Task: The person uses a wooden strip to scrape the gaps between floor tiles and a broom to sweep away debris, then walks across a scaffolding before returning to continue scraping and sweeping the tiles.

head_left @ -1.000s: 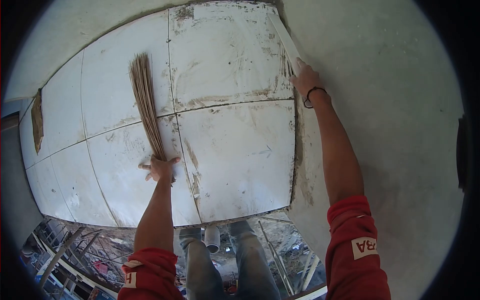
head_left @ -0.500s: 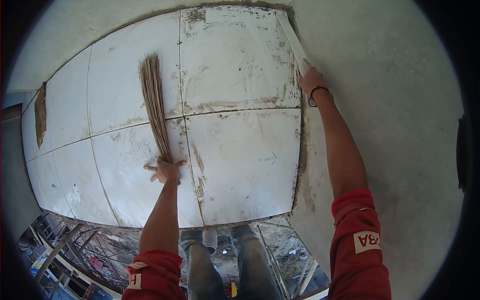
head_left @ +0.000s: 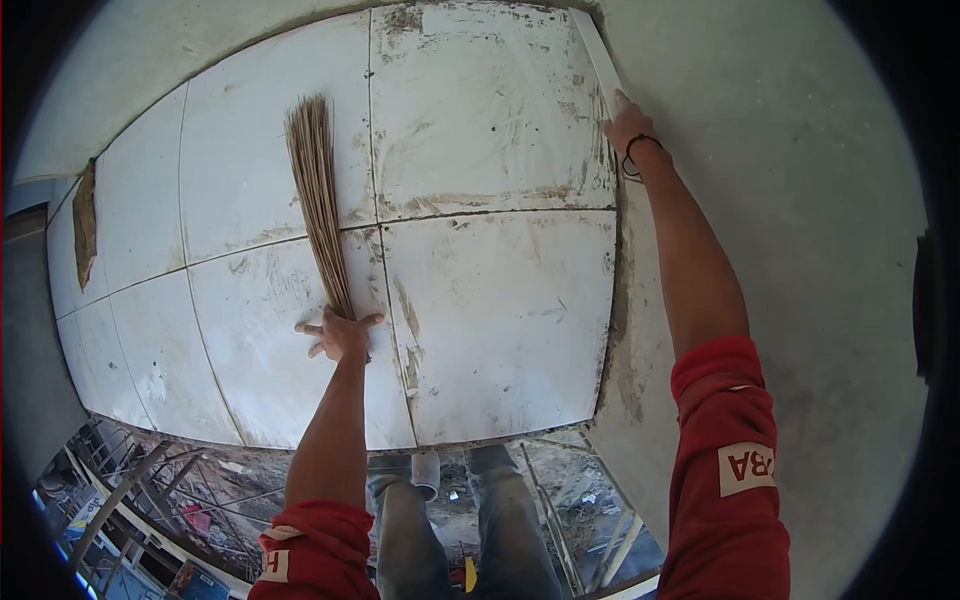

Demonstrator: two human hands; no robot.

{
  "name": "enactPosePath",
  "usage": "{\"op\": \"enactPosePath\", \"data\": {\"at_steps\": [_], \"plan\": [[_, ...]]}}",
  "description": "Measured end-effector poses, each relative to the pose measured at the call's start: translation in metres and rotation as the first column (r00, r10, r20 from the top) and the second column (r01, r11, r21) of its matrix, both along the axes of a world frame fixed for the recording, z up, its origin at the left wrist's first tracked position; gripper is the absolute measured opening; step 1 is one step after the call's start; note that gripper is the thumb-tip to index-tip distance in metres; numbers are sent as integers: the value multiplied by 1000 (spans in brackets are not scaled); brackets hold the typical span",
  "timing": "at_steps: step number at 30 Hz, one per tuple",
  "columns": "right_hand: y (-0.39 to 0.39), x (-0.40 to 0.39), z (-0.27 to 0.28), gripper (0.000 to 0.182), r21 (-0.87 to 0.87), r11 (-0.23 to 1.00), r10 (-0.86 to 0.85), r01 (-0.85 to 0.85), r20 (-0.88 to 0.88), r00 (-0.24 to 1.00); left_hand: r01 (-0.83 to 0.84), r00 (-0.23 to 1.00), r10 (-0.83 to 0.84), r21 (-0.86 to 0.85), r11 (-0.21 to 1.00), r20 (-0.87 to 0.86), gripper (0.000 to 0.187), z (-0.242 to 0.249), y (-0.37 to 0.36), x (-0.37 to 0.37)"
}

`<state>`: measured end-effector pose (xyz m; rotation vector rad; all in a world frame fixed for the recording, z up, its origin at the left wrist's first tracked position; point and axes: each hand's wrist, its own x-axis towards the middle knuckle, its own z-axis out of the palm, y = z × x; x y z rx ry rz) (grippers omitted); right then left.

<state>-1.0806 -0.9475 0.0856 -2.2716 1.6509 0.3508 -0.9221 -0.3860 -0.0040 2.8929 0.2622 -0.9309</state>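
Observation:
My left hand (head_left: 343, 333) lies on the white tiled surface (head_left: 500, 310) with its fingers spread, at the lower end of a stick broom (head_left: 318, 190). The broom's bristles point away from me. At the far right corner, my right hand (head_left: 629, 125) is closed on the near end of a narrow white strip (head_left: 596, 58). The strip lies along the tiles' right edge, against the grey wall. Brown mortar smears mark several tiles and joints.
A brown torn piece (head_left: 85, 228) lies at the far left of the tiles. The grey wall (head_left: 800, 230) stands to the right. Below the near edge are my legs (head_left: 410, 535), a pipe (head_left: 426, 476), poles and rubble.
The view has shifted slightly, so the tiles and broom appear a little further right. My right hand is a bit further up along the edge in view, still with the strip. My left hand remains spread.

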Motion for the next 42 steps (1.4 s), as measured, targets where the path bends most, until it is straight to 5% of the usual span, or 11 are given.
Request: {"op": "enactPosePath", "data": {"at_steps": [6, 13, 19, 28, 30, 37, 40, 42], "plan": [[56, -40, -2, 83, -35, 999, -4, 1, -65, 998, 0, 1000, -1, -30, 1000, -15, 116, 2, -3, 2], [16, -5, -14, 81, -34, 999, -8, 8, 5, 1000, 87, 996, -87, 32, 996, -8, 99, -9, 7, 4], [92, -59, -2, 86, -32, 999, -21, 19, -84, 996, 93, 993, -95, -22, 995, -73, 119, 3, -2, 6], [-3, -5, -26, 80, -86, 995, 49, -51, -18, 999, 99, 994, -98, 24, 995, -48, 122, -6, 2, 4], [28, -20, -13, 81, -72, 997, 26, -26, -8, 1000, 87, 993, -85, -17, 996, 87, 105, -20, 8, -1], [203, -157, -7, 99, -27, 1000, 9, -9, -13, 1000, 95, 995, -95, 35, 995, -7, 106, 0, -5, 2], [207, -172, -8, 100, -34, 999, 33, -33, 22, 999, 18, 1000, -18, 33, 999, 17, 107, -4, 0, 1], [192, -159, -6, 99, -35, 999, 41, -41, 15, 999, 79, 996, -81, -66, 995, -21, 123, -14, 9, 3]]}}
